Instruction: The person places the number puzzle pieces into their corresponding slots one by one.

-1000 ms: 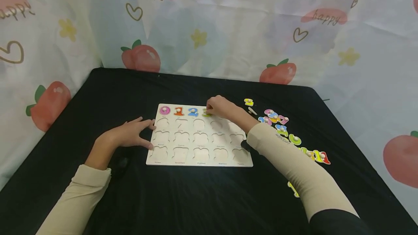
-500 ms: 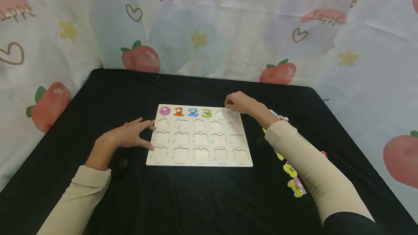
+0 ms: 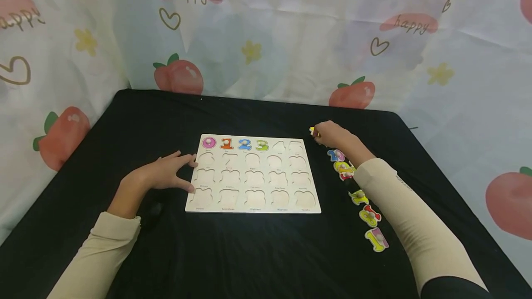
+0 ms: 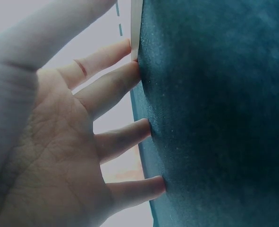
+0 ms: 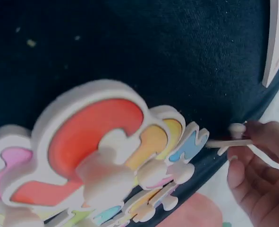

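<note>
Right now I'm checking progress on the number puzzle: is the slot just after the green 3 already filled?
No, in the head view the slot right of the green 3 on the puzzle board shows only bare wood.

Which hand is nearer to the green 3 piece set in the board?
Right. The right hand is just past the board's right edge; the left hand rests at the left edge, further from the green 3.

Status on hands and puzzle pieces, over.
Left hand flat, fingertips on puzzle board edge. Right hand pinching a number piece by its peg, right of board. Nothing blocking.
</note>
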{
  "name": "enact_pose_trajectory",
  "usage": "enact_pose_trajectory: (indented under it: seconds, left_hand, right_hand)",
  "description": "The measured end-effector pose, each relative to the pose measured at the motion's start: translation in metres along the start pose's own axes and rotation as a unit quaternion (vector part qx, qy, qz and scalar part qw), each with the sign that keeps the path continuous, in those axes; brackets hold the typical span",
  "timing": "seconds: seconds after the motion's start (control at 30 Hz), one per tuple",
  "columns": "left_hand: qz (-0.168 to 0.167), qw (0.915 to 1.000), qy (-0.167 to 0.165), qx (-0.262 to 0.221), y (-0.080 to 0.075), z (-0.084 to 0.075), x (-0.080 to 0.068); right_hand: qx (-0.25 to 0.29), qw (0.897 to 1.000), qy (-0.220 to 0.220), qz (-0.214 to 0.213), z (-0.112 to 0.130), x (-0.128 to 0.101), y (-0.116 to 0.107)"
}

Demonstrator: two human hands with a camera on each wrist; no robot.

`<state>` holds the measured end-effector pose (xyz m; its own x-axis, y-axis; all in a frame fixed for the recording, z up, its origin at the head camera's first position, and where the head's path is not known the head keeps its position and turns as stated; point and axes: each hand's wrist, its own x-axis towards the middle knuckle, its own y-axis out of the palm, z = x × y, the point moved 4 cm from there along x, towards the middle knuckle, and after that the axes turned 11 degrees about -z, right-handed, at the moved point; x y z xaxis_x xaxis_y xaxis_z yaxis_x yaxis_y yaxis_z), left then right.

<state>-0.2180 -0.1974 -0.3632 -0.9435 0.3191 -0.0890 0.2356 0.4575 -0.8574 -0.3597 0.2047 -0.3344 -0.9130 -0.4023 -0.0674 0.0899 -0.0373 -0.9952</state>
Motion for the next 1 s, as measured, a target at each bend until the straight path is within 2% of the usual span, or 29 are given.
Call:
enact_pose_trajectory:
  seconds: [0.17, 0.4, 0.57, 0.83, 1.0]
  left_hand:
    - [-0.002, 1.0000, 0.002, -0.003, 0.000, 0.000, 0.000]
    - [0.002, 1.0000, 0.002, -0.002, 0.001, 0.000, -0.001]
    - [0.001, 1.0000, 0.002, -0.002, 0.002, 0.000, -0.001]
    - [0.000, 1.0000, 0.005, -0.004, 0.002, 0.000, 0.000]
    - [-0.001, 1.0000, 0.002, -0.003, 0.000, -0.001, 0.000]
  right_hand:
    - [0.026, 0.999, 0.000, -0.030, -0.001, -0.004, -0.007]
    - [0.009, 1.000, 0.005, 0.009, -0.008, -0.012, -0.002]
    - [-0.003, 1.000, -0.012, 0.007, -0.011, -0.014, 0.000]
    - [0.013, 1.000, 0.012, 0.005, -0.017, -0.015, 0.002]
    - [0.021, 0.999, 0.025, 0.028, -0.019, -0.015, 0.001]
